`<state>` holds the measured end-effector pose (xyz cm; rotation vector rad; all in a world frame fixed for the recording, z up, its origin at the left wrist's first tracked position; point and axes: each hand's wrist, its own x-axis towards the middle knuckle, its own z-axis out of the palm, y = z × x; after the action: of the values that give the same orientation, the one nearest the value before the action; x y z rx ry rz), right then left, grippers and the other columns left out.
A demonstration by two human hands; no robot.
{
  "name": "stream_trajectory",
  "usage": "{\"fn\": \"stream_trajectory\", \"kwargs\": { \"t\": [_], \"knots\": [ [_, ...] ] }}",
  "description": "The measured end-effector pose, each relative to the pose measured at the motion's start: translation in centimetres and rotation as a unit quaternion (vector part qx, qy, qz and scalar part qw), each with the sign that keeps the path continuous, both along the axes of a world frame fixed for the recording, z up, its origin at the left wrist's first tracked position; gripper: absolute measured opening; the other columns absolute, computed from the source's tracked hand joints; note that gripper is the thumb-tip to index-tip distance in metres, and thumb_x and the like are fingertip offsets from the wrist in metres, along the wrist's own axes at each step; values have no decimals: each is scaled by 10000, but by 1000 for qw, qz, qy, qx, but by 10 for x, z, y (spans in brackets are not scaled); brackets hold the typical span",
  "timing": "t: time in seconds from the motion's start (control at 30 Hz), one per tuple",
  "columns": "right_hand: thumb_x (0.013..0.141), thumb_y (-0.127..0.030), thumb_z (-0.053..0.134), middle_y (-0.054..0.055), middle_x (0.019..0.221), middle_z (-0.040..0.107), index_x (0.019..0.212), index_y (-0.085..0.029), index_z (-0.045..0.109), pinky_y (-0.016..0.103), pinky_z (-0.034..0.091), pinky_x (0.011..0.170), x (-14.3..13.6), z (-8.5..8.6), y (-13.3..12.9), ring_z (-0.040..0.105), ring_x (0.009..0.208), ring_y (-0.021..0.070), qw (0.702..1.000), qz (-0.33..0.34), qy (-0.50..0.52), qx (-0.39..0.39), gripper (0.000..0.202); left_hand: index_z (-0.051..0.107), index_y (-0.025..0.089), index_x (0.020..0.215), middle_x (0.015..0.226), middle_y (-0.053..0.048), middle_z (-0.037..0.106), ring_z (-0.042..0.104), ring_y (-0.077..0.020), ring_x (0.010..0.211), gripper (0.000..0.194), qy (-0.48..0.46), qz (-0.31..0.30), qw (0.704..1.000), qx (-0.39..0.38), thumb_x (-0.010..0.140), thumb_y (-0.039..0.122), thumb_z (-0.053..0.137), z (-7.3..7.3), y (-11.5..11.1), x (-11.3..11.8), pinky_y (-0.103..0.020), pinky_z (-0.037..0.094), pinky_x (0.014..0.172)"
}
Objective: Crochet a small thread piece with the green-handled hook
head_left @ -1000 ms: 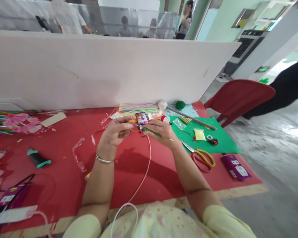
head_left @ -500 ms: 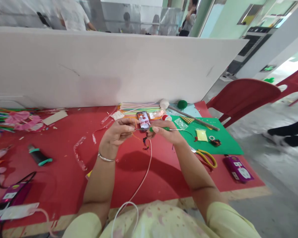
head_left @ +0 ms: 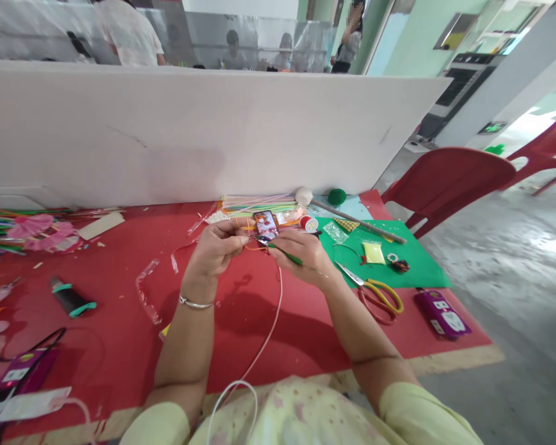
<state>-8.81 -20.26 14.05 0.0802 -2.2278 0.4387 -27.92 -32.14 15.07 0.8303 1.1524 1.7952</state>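
Note:
My left hand (head_left: 217, 247), with a bangle on its wrist, is closed in a pinch on thin orange yarn (head_left: 254, 248). Opposite it, my right hand (head_left: 301, 250) closes around a green-handled crochet hook (head_left: 288, 254), whose other thin metal end points back toward my wrist. The fingertips of both hands nearly meet, with a small dark piece between them whose details I cannot make out. Just behind them a phone (head_left: 265, 225) with its screen lit lies on the table, and a pale cable runs toward me below.
Scissors (head_left: 383, 296) lie at the right, half on a green mat (head_left: 421, 266). A purple box (head_left: 442, 314) stands near the right edge. Thread spools (head_left: 309, 224) and a stick are behind my right hand. Cutters (head_left: 71, 298) rest at the left. A white partition (head_left: 189, 136) bounds the back.
My right hand has turned, so the crochet hook now slants down to the right instead of lying level. The dark piece hanging between my hands has risen toward my fingertips.

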Motion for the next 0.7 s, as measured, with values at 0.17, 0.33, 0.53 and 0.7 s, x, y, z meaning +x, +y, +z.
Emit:
{"fn": "stream_trajectory", "kwargs": {
  "t": [0.17, 0.33, 0.53, 0.7],
  "knots": [
    [1018, -262, 581, 106, 972, 774, 1085, -174, 730, 297, 586, 772, -7, -6, -9, 731, 849, 186, 993, -93, 7, 66, 186, 814, 151, 1013, 582, 51, 538, 368, -26, 437, 435, 16, 59, 998, 27, 581, 101, 826, 2, 3, 11, -179, 243, 432],
    [1003, -272, 619, 96, 948, 781, 1117, -182, 729, 280, 577, 743, -13, -12, -10, 730, 814, 182, 981, -149, 40, 120, 182, 803, 177, 1065, 556, 84, 476, 261, -6, 404, 459, -43, 44, 997, 50, 611, 110, 811, 5, 5, 16, -166, 214, 409],
    [989, -297, 660, 111, 1003, 785, 1193, -176, 710, 304, 595, 775, -13, -23, -2, 748, 871, 204, 981, -123, 70, 132, 243, 788, 169, 1085, 546, 107, 389, 156, -1, 413, 440, -120, -55, 991, 28, 648, 129, 796, 3, 4, 13, -130, 192, 388],
    [976, -312, 682, 114, 1047, 788, 1193, -200, 723, 325, 614, 833, -14, -30, 3, 759, 920, 217, 985, -120, 51, 113, 247, 763, 182, 1136, 616, 71, 501, 140, 6, 422, 486, -156, -99, 983, -17, 654, 128, 779, 2, 6, 16, -110, 169, 374]
  ]
}}
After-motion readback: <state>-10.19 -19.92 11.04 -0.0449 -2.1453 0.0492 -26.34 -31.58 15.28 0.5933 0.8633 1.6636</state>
